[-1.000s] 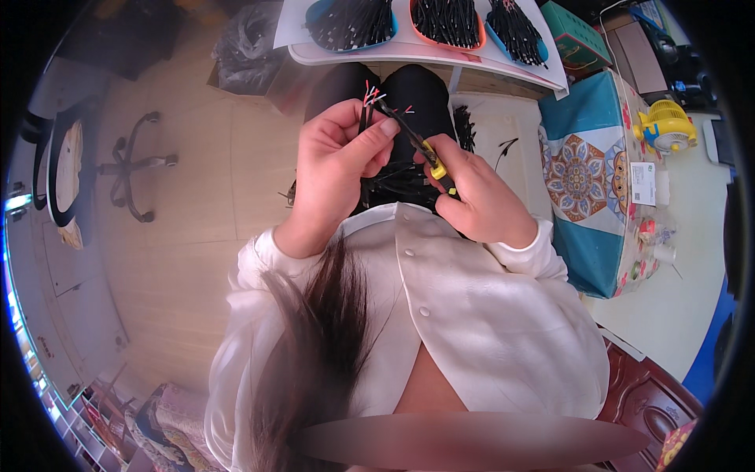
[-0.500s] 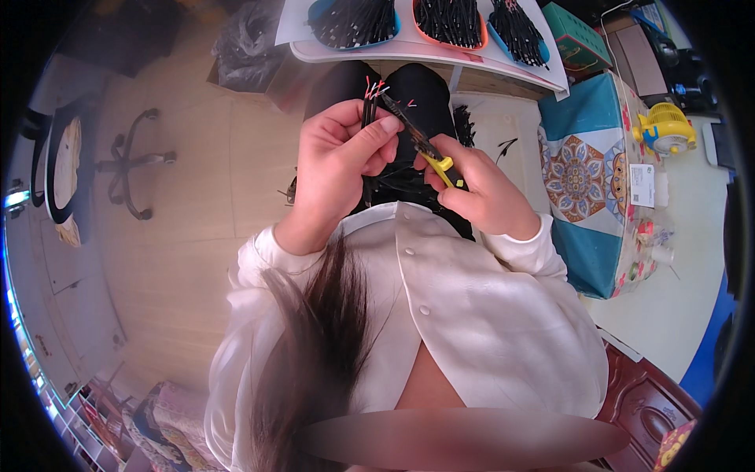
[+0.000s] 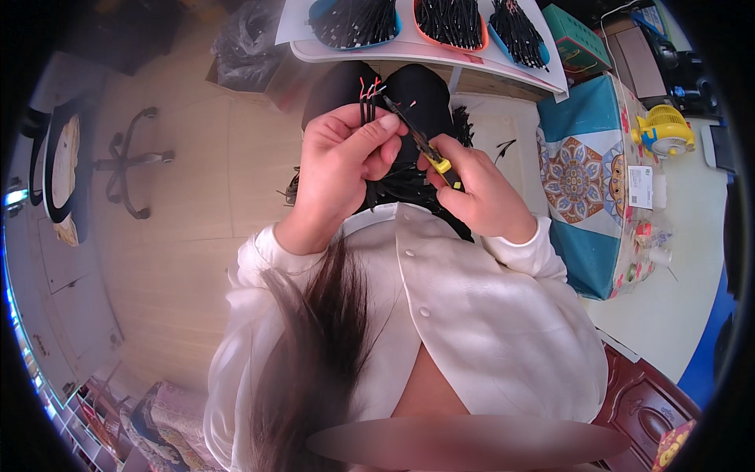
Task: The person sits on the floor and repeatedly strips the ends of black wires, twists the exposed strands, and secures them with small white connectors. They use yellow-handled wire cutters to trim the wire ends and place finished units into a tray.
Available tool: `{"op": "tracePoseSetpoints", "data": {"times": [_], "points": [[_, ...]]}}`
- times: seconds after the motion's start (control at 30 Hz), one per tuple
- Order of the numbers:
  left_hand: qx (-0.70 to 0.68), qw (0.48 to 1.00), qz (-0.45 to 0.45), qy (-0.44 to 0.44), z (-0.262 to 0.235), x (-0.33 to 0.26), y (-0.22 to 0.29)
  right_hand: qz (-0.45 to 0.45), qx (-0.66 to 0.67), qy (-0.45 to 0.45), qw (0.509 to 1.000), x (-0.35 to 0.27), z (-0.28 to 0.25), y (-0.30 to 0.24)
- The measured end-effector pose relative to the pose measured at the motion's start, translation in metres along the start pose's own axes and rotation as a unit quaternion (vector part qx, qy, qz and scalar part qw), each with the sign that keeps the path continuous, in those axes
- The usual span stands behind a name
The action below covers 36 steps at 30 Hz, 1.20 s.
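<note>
In my left hand [image 3: 342,153] I pinch several thin black cables [image 3: 367,110] between thumb and fingers. Their stripped ends stick up, with red and white wires [image 3: 372,88] fanned out above my fingertips. My right hand [image 3: 484,187] is closed round the yellow-and-black handle of a wire stripper [image 3: 429,149]. Its dark jaws point up and left, close beside the wire ends and my left thumb; whether they touch a wire cannot be made out. A bundle of black cables [image 3: 401,185] lies across my lap, under and between my hands.
Beyond my knees, a white table [image 3: 440,57] carries a blue tray [image 3: 398,25], an orange-rimmed tray [image 3: 485,35] and another blue tray [image 3: 544,53], all full of black cables. At right stand a cloth-covered box [image 3: 578,252] and a yellow fan [image 3: 664,130]. A wheeled chair base [image 3: 126,165] is at left.
Both hands have stayed nearly in place. The wire stripper's handle has shifted slightly and looks squeezed closer together. The wire ends in my left hand have moved a little to the left.
</note>
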State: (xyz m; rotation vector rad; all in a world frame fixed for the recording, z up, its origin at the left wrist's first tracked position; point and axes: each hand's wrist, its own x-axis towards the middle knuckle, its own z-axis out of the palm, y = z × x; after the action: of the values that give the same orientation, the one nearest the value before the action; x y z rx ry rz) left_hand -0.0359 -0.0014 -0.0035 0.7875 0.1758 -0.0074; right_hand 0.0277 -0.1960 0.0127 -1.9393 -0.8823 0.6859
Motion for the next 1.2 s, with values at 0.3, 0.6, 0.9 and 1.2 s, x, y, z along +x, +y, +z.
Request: {"op": "tracePoseSetpoints", "data": {"times": [0.3, 0.6, 0.9, 1.2], "points": [[0.028, 0.999, 0.033, 0.009, 0.0019, 0.0011, -0.0023, 0.012, 0.045, -0.019, 0.999, -0.0004, -0.004, -0.0067], [0.02, 1.0, 0.011, 0.012, 0.0045, 0.0003, -0.0024, 0.007, -0.003, -0.002, 1.0, -0.0012, -0.0016, -0.0008], [0.018, 1.0, 0.004, 0.011, 0.0054, -0.0001, -0.0029, -0.003, -0.026, 0.009, 1.0, -0.0002, -0.0009, 0.0002], [-0.076, 0.996, 0.021, -0.038, -0.0027, 0.0013, -0.003, 0.061, 0.168, -0.071, 0.981, 0.0038, 0.0007, -0.0055]]}}
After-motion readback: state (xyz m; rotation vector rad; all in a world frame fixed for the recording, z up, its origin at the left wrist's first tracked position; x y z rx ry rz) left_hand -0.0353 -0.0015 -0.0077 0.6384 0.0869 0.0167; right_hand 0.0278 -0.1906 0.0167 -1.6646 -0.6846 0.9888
